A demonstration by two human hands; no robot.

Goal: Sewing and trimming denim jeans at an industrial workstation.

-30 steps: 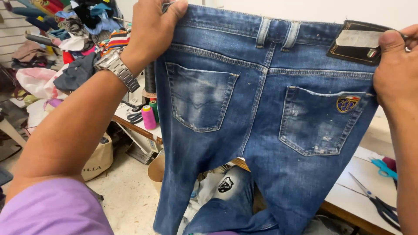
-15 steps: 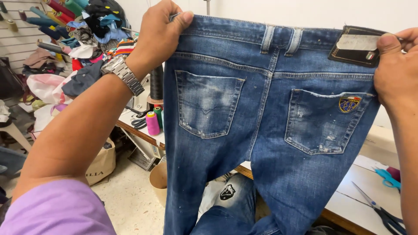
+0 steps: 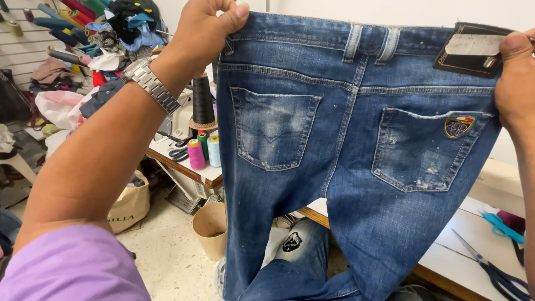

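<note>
A pair of faded blue jeans point(image 3: 340, 167) hangs in front of me with its back side toward me, two worn back pockets and a small crest patch showing. My left hand point(image 3: 206, 30) grips the waistband at its left corner, a metal watch on that wrist. My right hand point(image 3: 515, 78) pinches the waistband at the right edge, beside a dark leather label point(image 3: 473, 50). The legs drop down and fold near the floor.
Behind the jeans a worktable point(image 3: 462, 251) carries black scissors point(image 3: 490, 267) and teal scissors point(image 3: 501, 226). Thread spools point(image 3: 196, 153) and a tall black cone point(image 3: 203, 103) stand at its left end. A cardboard tube bin point(image 3: 210, 228) and paper bag point(image 3: 129, 203) sit on the floor; clothes pile at back left.
The view has shifted so the jeans sit further right and lower in frame. Both hands keep the same grip on the waistband.
</note>
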